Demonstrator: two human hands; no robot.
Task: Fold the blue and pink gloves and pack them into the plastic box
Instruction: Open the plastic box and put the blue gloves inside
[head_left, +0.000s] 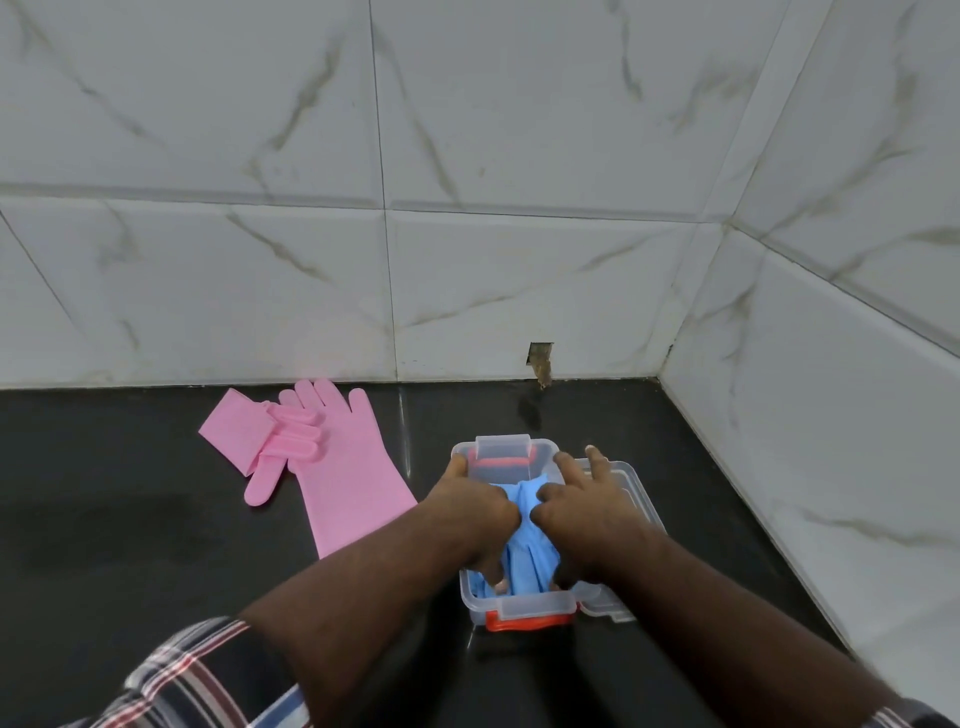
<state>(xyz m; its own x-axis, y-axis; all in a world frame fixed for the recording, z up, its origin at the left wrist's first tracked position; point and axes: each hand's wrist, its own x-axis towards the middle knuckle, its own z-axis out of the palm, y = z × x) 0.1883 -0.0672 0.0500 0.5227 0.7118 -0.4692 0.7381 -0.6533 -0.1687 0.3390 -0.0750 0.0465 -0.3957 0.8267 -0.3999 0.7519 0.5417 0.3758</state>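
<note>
Pressing step: both hands work the blue gloves (524, 551) down into the plastic box (519, 605), which serves as the landmark for all positions below.
Plastic box: clear, open-topped, with latch flaps at its near and far ends and an orange-red seal showing at both; it stands on the black worktop (130, 545).
Lid: a clear lid (631, 480) lies against the right side of the box, partly under the right hand.
Left hand: the left hand (475, 512) sits over the left half of the box, fingers bent down into it and onto the blue material; whether it pinches or merely pushes cannot be told.
Right hand: the right hand (584, 506) covers the right half of the box, fingers spread and fairly straight, bearing on the gloves and reaching the lid.
Blue gloves: bunched inside the box, bulging above its rim.
Pink gloves: the pink gloves (322, 462) lie flat to the left of the box, near the tiled wall (467, 208), one overlapping the other.
Handling, judged: light, limp, rubbery and springy, not fragile; folds will likely reopen unless held flat. Best taken at the cuff, then pressed with a flat palm.
</note>
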